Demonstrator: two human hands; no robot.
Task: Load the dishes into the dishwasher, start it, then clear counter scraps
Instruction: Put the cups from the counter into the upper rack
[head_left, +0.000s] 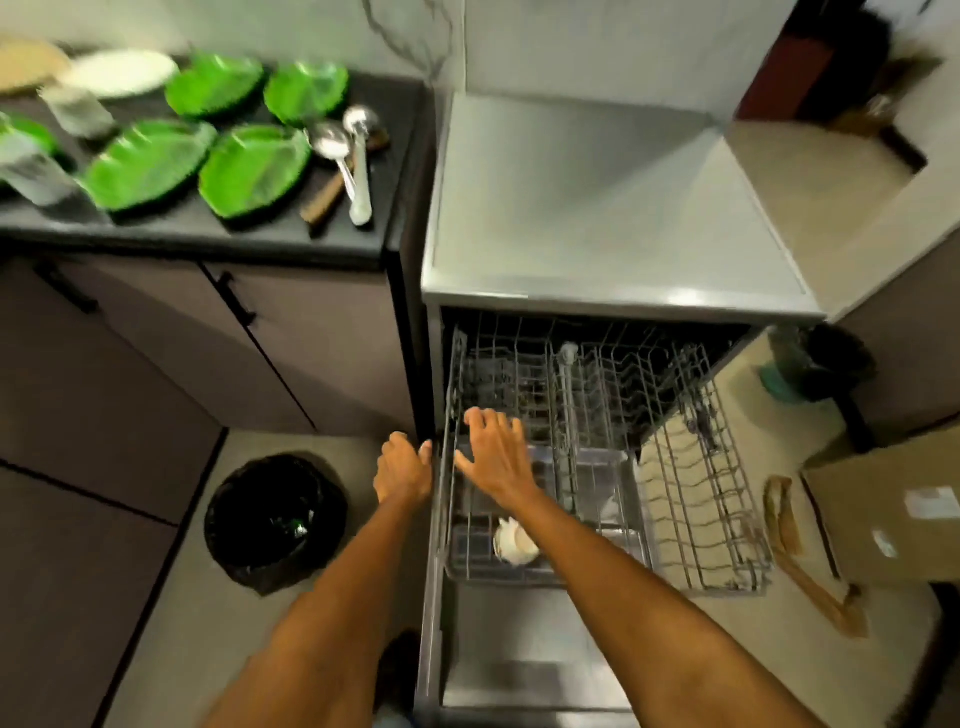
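- The left hand (402, 467) sits at the left edge of the pulled-out dishwasher rack (597, 457), its fingers curled down against the rack's side rail; whether they truly clasp the wire I cannot tell, since the knuckles hide the tips
- The right hand (493, 457) hovers just over the rack's left half, fingers (480, 418) spread apart and straight, holding nothing; the palm faces down, which reads as reaching to steady the rack or feel out a slot
- Below the right wrist, nearer the person than the fingertips, a small white cup (514, 543) lies tilted in the rack's front corner, probably so it can drain
- The rack stands drawn out over the lowered dishwasher door (519, 670), which I judge is meant to leave its tines open for loading from above
- The dishes waiting to go in are well beyond and to the left of the fingertips: green leaf-shaped plates (254, 171) spread on the dark counter (208, 236), with metal ladles (353, 156) at their right side and glasses (36, 171) at the blurred left
- A bin lined in black (275, 519) stands on the floor left of the left hand, handy for scraps later
- Loading looks barely begun, with nearly every dish yet to be carried over
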